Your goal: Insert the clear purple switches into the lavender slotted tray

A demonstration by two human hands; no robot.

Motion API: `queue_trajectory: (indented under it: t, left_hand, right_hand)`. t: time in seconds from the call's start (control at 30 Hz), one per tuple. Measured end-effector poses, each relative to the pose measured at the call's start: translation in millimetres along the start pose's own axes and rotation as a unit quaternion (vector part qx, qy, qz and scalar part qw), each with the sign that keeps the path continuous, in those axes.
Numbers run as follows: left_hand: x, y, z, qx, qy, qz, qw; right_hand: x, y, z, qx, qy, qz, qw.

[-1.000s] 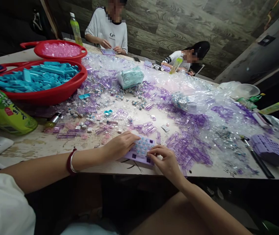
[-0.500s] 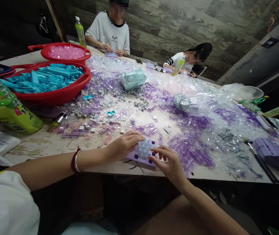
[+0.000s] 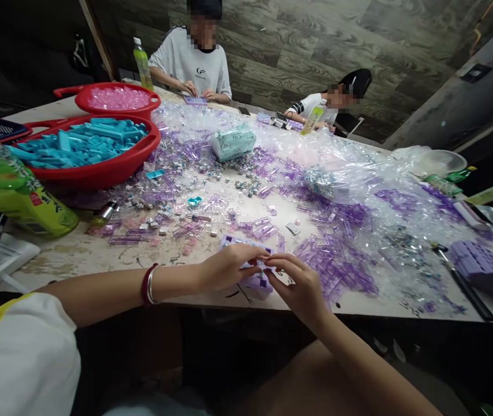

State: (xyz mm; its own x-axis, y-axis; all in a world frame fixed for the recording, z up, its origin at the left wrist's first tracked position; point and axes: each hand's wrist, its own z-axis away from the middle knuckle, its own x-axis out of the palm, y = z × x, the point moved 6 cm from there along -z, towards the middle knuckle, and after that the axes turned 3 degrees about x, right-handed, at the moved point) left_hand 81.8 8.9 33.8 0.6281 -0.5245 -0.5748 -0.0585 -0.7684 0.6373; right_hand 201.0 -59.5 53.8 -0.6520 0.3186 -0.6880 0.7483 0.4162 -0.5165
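Note:
A light purple plate with square holes (image 3: 258, 282) lies near the table's front edge, with small pale blue pieces set in it, mostly covered by my hands. My left hand (image 3: 232, 266) reaches over the plate from the left, thumb and fingers closed in a pinch. From the right, my right hand (image 3: 301, 283) brings its fingertips against those of the left, also pinched. Anything held between the fingertips is too small to make out. Loose clear purple plastic pieces (image 3: 337, 268) lie in a heap right beside my right hand.
Red baskets hold turquoise parts (image 3: 86, 141) and pink parts (image 3: 119, 97). A green drink bottle (image 3: 21, 190) leans at left. A tissue pack (image 3: 233, 141) lies mid-table. A black-handled tool (image 3: 465, 283) and stacked purple plates (image 3: 486, 266) are at right. Two people sit opposite.
My left hand has moved right across the plate, and its fingertips now meet those of my right hand. The right hand has shifted only slightly.

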Motion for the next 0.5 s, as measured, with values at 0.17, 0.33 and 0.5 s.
queue_trajectory:
  t: [0.17, 0.33, 0.5]
  left_hand:
    - [-0.2, -0.3, 0.5, 0.001, 0.003, -0.016, 1.0]
    - [0.2, -3.6, 1.3, -0.022, -0.002, -0.052, 0.998]
    - [2.3, -4.5, 1.9, 0.002, -0.005, -0.108, 0.994]
  right_hand:
    - [1.4, -0.5, 6.9, -0.03, -0.012, 0.028, 0.999]
    - [2.2, 0.2, 7.3, -0.009, -0.022, 0.004, 1.0]
    - [1.0, 3.5, 6.2, 0.038, -0.019, -0.017, 0.999]
